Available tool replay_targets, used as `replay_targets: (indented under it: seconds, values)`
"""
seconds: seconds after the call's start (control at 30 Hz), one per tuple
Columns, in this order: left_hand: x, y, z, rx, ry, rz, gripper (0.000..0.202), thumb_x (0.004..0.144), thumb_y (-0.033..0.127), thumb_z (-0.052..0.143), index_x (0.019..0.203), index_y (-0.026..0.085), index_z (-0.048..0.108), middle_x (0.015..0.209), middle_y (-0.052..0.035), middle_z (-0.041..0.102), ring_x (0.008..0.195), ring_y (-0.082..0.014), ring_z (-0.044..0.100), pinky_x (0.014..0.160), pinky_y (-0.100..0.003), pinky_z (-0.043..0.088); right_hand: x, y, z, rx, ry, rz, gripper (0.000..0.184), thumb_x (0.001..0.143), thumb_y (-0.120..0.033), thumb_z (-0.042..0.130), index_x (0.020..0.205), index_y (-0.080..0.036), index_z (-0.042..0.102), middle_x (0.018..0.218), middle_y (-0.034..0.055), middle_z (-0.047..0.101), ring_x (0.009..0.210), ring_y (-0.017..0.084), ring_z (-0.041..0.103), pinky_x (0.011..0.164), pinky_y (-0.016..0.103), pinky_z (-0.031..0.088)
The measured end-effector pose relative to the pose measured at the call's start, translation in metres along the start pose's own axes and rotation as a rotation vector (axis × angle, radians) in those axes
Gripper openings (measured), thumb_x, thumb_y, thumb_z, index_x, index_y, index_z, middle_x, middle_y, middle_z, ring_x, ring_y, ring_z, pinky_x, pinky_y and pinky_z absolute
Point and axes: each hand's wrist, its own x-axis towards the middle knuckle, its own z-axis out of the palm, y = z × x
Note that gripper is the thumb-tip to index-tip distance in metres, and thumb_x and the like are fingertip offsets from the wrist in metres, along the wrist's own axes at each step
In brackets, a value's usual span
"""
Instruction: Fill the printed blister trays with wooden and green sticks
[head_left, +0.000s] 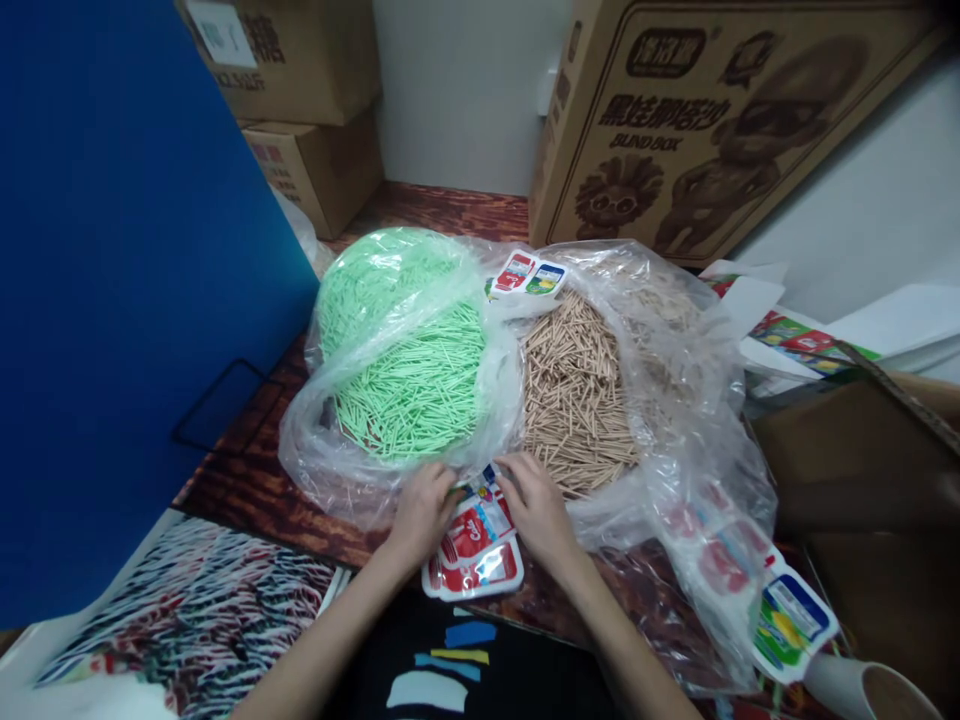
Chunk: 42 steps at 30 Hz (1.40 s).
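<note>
My left hand (426, 512) and my right hand (541, 512) are close together at the table's front edge, fingers pinched. Between them is a small flat packet (474, 530), red and white with cola lettering, its upper part blue and yellow. Each hand grips one side near the packet's top. Under it, another red packet (472, 578) lies flat. Just beyond my left hand, an open clear plastic bag is full of thin green sticks (412, 390). Thin brown sticks (577, 400) fill a second clear bag beyond my right hand. The fingertips are partly hidden.
Another packet (529, 275) lies between the bags, and a green-blue one (795, 620) at the right. A blue panel (135, 300) stands left. Cardboard boxes (645, 120) stand behind; an open carton (840, 480) is at right, near a white cup (862, 690). Striped sticks (202, 610) fill the lower left.
</note>
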Motion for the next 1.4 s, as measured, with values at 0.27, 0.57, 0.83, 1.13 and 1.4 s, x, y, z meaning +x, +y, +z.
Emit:
replay_targets:
  seconds: [0.27,0.57,0.83,1.13,1.4]
  values:
    - [0.001,0.022,-0.031,-0.342,0.094,-0.038,0.015,0.087,0.026,0.056,0.076,0.018,0.061,0.073,-0.0003,0.057,0.072,-0.0154,0.054,0.067,-0.027,0.041,0.009,-0.012,-0.006,0.324,-0.022,0.044,0.013,0.084,-0.026,0.057,0.095,-0.020,0.061,0.089,0.0026,0.059,0.087,0.019,0.056,0.079,0.031,0.044]
    - [0.000,0.024,-0.043,-0.394,-0.068,-0.207,0.017,0.087,0.031,0.053,0.077,0.018,0.057,0.074,0.0017,0.056,0.072,-0.0146,0.052,0.066,-0.025,0.039,0.008,-0.019,0.007,0.188,0.116,-0.081,0.038,0.091,-0.032,0.051,0.058,-0.020,0.036,0.062,-0.0032,0.039,0.061,0.013,0.042,0.058,0.026,0.030]
    - [-0.001,0.012,-0.047,-0.267,-0.150,-0.082,0.028,0.089,0.029,0.049,0.064,0.018,0.052,0.064,0.0026,0.051,0.063,-0.0129,0.048,0.060,-0.025,0.034,0.009,-0.028,0.003,0.121,0.032,-0.200,0.033,0.091,-0.029,0.050,0.060,-0.020,0.043,0.064,-0.0015,0.044,0.066,0.015,0.046,0.062,0.027,0.034]
    - [-0.021,0.001,-0.038,-0.244,-0.007,-0.161,0.033,0.095,0.037,0.039,0.070,0.020,0.054,0.064,0.0008,0.053,0.064,-0.0155,0.052,0.060,-0.027,0.038,0.073,-0.045,-0.007,0.247,-0.103,-0.151,0.020,0.093,-0.029,0.045,0.084,-0.019,0.060,0.078,0.0011,0.061,0.076,0.016,0.057,0.070,0.027,0.044]
    - [-0.025,0.004,-0.037,-0.240,-0.059,-0.170,0.032,0.093,0.032,0.041,0.066,0.018,0.053,0.064,0.0010,0.053,0.061,-0.0137,0.049,0.060,-0.026,0.035,0.132,-0.101,0.065,-0.690,-0.266,-0.860,0.025,0.088,-0.024,0.052,0.105,-0.008,0.061,0.102,0.0164,0.062,0.104,0.030,0.047,0.096,0.047,0.034]
